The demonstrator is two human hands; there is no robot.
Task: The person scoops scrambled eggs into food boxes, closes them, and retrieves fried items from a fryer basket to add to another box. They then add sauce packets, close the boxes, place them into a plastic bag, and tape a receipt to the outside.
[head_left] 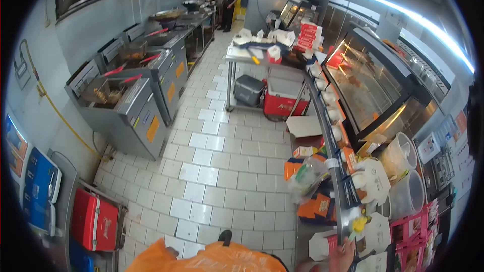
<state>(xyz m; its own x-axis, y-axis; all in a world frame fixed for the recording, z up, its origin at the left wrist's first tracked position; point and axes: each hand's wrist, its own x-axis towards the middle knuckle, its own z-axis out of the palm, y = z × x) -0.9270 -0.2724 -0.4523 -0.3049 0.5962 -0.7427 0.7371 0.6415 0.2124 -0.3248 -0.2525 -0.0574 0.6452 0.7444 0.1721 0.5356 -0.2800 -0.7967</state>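
My right hand (pixel 343 258) is low at the right, over the edge of the long counter. Its fingers look closed around the pale lower end of a yellow-topped object (pixel 359 223), whose exact kind is too blurred to tell. Open white takeaway boxes (pixel 373 232) stand beside this hand on the counter, and another open box (pixel 322 245) is to its left. At the bottom, a small part of my left hand or forearm (pixel 172 252) shows past the orange sleeve; its fingers cannot be made out.
Deep fryers (pixel 135 116) with red-handled baskets line the left wall. A steel table (pixel 241 56) with boxes stands ahead, coolers beneath it. At the right are a glass display case (pixel 370 78) and clear tubs (pixel 407 191). A red cooler (pixel 95 220) sits lower left. A person (pixel 229 7) stands far back.
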